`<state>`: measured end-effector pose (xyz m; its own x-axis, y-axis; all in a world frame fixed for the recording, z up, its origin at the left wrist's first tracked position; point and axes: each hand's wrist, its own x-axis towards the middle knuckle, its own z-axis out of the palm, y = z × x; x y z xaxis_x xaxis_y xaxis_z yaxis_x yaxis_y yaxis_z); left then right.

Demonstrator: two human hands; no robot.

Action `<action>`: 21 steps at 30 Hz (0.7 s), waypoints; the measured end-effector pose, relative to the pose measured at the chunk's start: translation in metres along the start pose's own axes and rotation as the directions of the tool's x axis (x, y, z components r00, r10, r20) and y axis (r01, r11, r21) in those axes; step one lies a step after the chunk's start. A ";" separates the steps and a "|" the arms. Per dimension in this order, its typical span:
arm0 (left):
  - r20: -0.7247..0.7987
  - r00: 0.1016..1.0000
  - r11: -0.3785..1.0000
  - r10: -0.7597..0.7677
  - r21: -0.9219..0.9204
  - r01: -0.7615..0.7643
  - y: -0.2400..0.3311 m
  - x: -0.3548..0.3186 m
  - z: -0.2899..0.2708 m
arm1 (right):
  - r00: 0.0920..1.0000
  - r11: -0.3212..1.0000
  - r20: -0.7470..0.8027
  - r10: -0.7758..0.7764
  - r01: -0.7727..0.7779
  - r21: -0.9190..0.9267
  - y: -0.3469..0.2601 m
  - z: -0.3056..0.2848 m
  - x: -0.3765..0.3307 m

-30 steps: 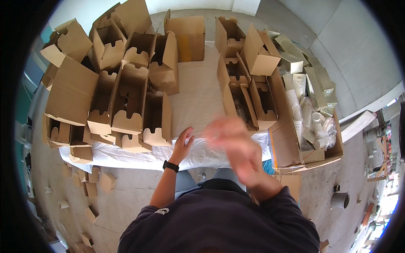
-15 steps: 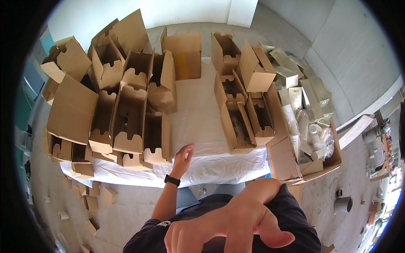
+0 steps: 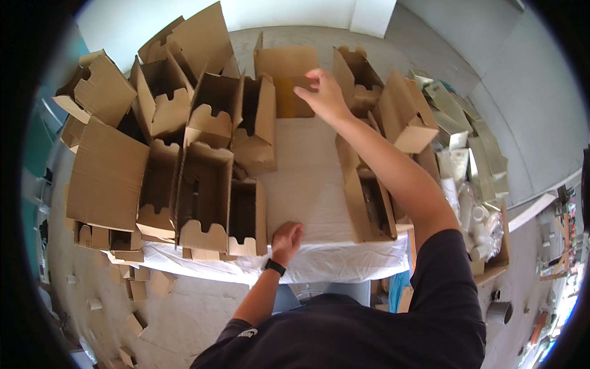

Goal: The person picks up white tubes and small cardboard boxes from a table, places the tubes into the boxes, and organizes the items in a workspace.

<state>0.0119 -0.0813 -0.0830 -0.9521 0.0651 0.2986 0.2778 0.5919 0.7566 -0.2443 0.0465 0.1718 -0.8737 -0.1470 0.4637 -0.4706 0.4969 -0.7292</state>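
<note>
My right hand (image 3: 324, 94) reaches far across the white-covered table (image 3: 313, 184), fingers apart and holding nothing, just in front of an open cardboard box (image 3: 287, 79) at the far middle. My left hand (image 3: 286, 237) rests with curled fingers on the table's near edge, beside the closest open cardboard box (image 3: 247, 216); a black watch sits on that wrist. Neither hand holds anything.
Many open cardboard boxes (image 3: 153, 141) crowd the left half of the table. More boxes (image 3: 369, 197) line the right side under my arm. A large box with packing material and plastic (image 3: 473, 203) stands at the right. Cardboard scraps (image 3: 141, 289) lie on the floor.
My right hand has swung from close to the camera out to the far box. My left hand has stayed on the table's near edge.
</note>
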 end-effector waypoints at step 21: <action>-0.027 0.994 0.995 0.102 0.020 -0.101 -0.001 -0.004 -0.001 | 0.899 0.940 0.308 -0.311 0.339 -0.038 -0.062 0.101 0.134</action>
<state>0.0157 -0.0826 -0.0845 -0.9151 0.1029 0.3899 0.3701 0.5982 0.7107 -0.3449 -0.0905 0.2286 -0.6768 -0.5506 0.4887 -0.7337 0.4501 -0.5090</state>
